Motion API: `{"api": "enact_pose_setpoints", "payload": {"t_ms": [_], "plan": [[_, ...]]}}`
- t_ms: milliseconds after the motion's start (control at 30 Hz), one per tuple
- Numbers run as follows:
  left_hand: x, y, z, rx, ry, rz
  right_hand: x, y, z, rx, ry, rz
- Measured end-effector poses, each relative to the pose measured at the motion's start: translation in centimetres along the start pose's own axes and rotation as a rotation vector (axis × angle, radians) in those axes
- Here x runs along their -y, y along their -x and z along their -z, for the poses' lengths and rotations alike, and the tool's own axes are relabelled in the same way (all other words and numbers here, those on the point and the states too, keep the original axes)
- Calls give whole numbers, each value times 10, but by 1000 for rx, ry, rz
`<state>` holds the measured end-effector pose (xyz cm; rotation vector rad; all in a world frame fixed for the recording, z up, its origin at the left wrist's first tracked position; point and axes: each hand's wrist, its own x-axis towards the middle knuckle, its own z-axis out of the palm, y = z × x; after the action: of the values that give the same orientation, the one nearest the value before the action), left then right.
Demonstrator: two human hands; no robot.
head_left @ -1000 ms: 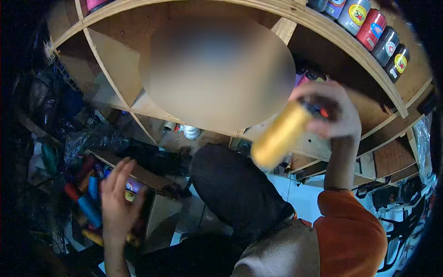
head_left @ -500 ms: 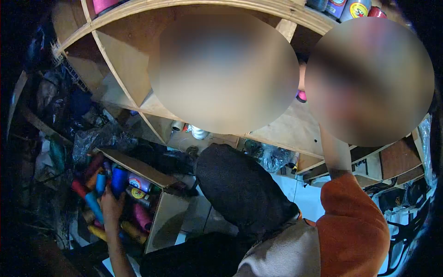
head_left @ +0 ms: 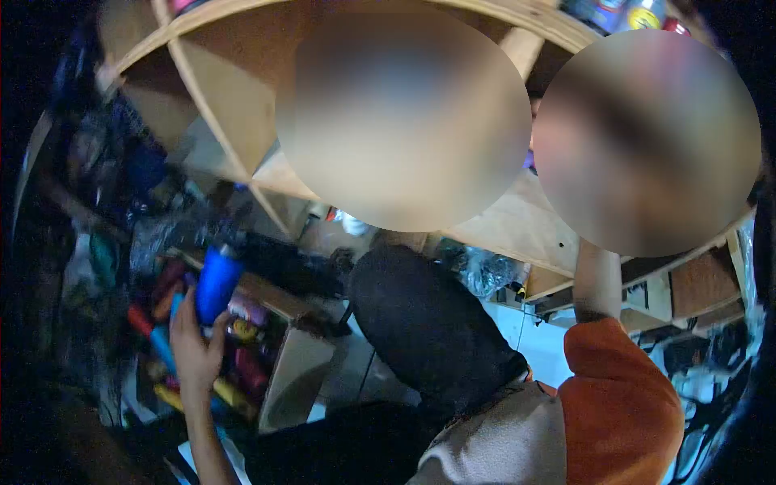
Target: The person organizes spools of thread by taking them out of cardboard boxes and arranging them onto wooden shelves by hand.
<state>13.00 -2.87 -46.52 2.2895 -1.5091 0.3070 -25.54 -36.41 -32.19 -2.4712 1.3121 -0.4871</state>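
My left hand (head_left: 196, 347) is closed around the lower end of a blue spool of thread (head_left: 218, 284), lifted above an open cardboard box (head_left: 297, 373). Below and around that hand lie more thread spools: a red one (head_left: 140, 319), a light blue one (head_left: 161, 349), a dark pink one (head_left: 250, 368) and a yellow one (head_left: 234, 398). My right forearm, in an orange sleeve, reaches up toward the wooden shelf (head_left: 525, 230). The right hand itself is hidden in a blurred patch, so its fingers and anything in them do not show.
Wooden dividers (head_left: 212, 121) split the shelf into compartments, and a large blur covers its middle. Several spools (head_left: 644, 14) stand on top at the upper right. Clear plastic bags (head_left: 487, 273) lie beneath the shelf. Dark clutter fills the left side.
My left hand has raised the blue spool from among the others in the box. The view has shifted slightly, and my right arm stays stretched toward the shelf.
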Motion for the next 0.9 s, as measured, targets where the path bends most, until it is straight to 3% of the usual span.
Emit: {"api": "enact_pose_setpoints", "payload": {"t_ms": [67, 100, 133, 200, 233, 267, 333, 367, 433, 500, 567, 600, 667, 733, 767, 800, 900], "plan": [[-38, -11, 14, 6, 179, -89, 19, 21, -3, 141, -431, 366], [-59, -17, 20, -66, 249, -197, 32, 32, -1, 209, -467, 489], [-78, -23, 27, -61, 251, -258, 48, 42, -1, 208, -427, 467], [-108, -35, 39, -26, 372, -346, 71, 50, -18, 126, -369, 699], [-122, -40, 49, 90, 470, -319, 87, 54, -27, 47, -271, 763], [-130, -43, 46, 72, 551, -429, 105, 57, -39, -34, -181, 841], [-146, -42, 44, -20, 597, -562, 127, 64, -52, -24, -113, 890], [-150, -40, 43, 23, 579, -529, 128, 63, -53, 68, -116, 853], [-143, -40, 32, -17, 677, -520, 119, 60, -64, 135, -409, 699], [-129, -33, 35, 13, 669, -516, 103, 48, -82, 264, -578, 730], [-105, -21, 40, -96, 685, -381, 105, 52, -91, 289, -617, 734], [-83, -20, 44, -53, 599, -187, 107, 50, -96, 294, -633, 722], [-26, -7, 48, -93, 138, 125, 106, 45, -103, 337, -764, 675], [38, 11, 32, 35, -169, 547, 107, 45, -106, 372, -866, 577], [61, 21, 23, 49, -348, 604, 111, 48, -109, 402, -1033, 445], [82, 28, 9, 75, -356, 704, 116, 51, -115, 432, -1191, 302], [100, 42, -12, 107, -417, 741, 106, 45, -121, 704, -1528, -181]]}}
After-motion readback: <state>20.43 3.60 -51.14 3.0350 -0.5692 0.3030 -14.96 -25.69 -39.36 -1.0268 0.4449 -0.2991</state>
